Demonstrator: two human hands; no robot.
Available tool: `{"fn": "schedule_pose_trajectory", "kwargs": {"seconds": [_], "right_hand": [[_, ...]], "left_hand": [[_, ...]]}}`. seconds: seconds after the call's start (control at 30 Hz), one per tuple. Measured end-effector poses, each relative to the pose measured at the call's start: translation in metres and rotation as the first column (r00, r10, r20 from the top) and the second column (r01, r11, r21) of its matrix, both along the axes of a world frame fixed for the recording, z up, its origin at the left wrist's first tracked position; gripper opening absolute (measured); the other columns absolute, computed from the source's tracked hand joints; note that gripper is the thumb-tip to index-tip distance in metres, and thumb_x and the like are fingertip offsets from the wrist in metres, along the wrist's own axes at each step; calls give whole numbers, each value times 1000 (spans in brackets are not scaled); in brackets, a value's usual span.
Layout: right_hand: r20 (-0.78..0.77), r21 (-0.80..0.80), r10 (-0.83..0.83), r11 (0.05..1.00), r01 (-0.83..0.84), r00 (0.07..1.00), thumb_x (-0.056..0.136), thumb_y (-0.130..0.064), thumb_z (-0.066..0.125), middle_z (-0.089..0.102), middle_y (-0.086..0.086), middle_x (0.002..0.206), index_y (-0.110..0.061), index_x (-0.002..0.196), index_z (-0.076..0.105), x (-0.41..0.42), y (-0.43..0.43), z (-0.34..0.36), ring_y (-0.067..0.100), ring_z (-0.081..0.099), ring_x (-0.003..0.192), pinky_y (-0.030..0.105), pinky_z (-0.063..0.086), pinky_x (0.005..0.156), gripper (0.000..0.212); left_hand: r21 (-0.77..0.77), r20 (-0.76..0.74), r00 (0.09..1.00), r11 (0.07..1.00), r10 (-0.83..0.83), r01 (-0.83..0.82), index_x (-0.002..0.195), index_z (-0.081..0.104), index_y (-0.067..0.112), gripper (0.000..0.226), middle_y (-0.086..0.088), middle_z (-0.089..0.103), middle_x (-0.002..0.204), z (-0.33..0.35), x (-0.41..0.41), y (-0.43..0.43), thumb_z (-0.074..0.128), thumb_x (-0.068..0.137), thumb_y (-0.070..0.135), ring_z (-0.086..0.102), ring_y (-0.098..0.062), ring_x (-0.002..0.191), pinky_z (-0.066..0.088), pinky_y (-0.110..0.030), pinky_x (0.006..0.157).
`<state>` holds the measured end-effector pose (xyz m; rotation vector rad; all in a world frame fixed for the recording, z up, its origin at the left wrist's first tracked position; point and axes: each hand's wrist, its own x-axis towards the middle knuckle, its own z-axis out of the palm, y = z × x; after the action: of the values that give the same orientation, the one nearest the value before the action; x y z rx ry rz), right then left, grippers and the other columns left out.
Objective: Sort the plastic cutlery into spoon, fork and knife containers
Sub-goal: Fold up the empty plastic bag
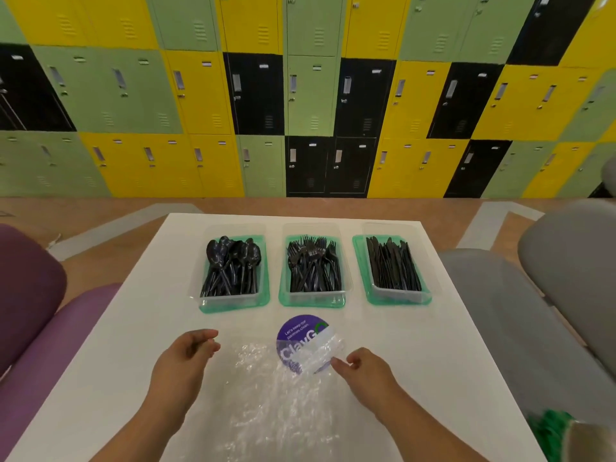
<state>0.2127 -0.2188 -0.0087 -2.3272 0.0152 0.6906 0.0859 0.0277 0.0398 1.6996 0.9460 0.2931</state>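
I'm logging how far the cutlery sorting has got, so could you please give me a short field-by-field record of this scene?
surface: white table
far left: spoon container holding black spoons
far middle: fork container holding black forks
far right: knife container holding black knives
loose cutlery: none visible
near: crumpled clear plastic bag, partly covering purple round sticker
left hand: loosely curled, empty, beside bag
right hand: at bag's edge, grip unclear
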Motion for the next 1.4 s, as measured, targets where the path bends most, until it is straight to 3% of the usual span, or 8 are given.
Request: {"fn": "schedule_pose_trajectory", "kwargs": {"seconds": [0.17,0.37,0.57,0.73,0.83,1.07,1.2,1.4], "right_hand": [[-148,57,-101,992,111,984,76,-56,69,63,5,102,-16,99,57,-34,5,-5,23,64,96,31,48,73,48],[-187,86,-85,991,102,979,68,-32,83,61,4,93,-19,92,55,-64,8,-9,20,58,79,25,42,64,39],[-192,251,-180,941,226,965,90,-11,60,61,5,82,-13,83,63,-73,2,16,16,58,66,27,43,59,8],[-268,414,-141,876,246,953,97,-15,51,65,7,94,-11,94,59,-73,1,47,21,67,70,28,48,62,9],[-210,483,-143,845,230,967,97,-15,52,68,10,94,-9,96,62,-70,2,63,21,68,69,29,47,63,12],[-355,696,-239,578,427,904,77,-66,48,69,0,113,-20,115,60,-65,-6,76,21,63,110,41,50,88,60],[-342,717,-29,638,280,939,69,-50,63,71,1,116,-22,118,59,-80,16,84,20,65,109,42,49,91,57],[-308,770,-240,505,389,921,89,-6,63,74,14,92,-3,101,69,-71,35,101,29,68,85,27,55,62,14]], "left_hand": [[265,-227,973,964,43,19,114,63,22,32,-9,57,124,-20,-31,13,69,82,20,53,-29,113,45,-46,95],[-54,-402,909,994,-108,94,137,42,7,71,-17,57,116,-38,-59,11,77,75,14,55,-34,104,44,-37,88],[-307,-299,937,948,-183,87,89,66,0,36,-2,48,56,-28,-74,7,85,66,21,38,-16,50,31,-21,48],[-441,-147,967,889,-209,125,102,56,9,39,-10,68,85,-16,-73,4,80,75,24,60,-26,74,44,-30,66],[-487,-18,979,857,-201,167,103,62,-3,31,-7,64,69,-14,-67,5,73,81,15,58,-21,63,48,-32,69],[-591,226,970,804,84,68,94,66,-1,10,-7,72,69,10,-46,9,61,88,6,68,-17,66,51,-27,72],[-659,272,950,749,155,66,94,66,2,8,-6,75,73,19,-36,-2,60,88,5,73,-14,67,57,-20,56],[-787,313,917,609,248,104,92,65,5,10,-5,74,70,26,-33,-9,55,92,3,72,-11,62,57,-19,52]]}}
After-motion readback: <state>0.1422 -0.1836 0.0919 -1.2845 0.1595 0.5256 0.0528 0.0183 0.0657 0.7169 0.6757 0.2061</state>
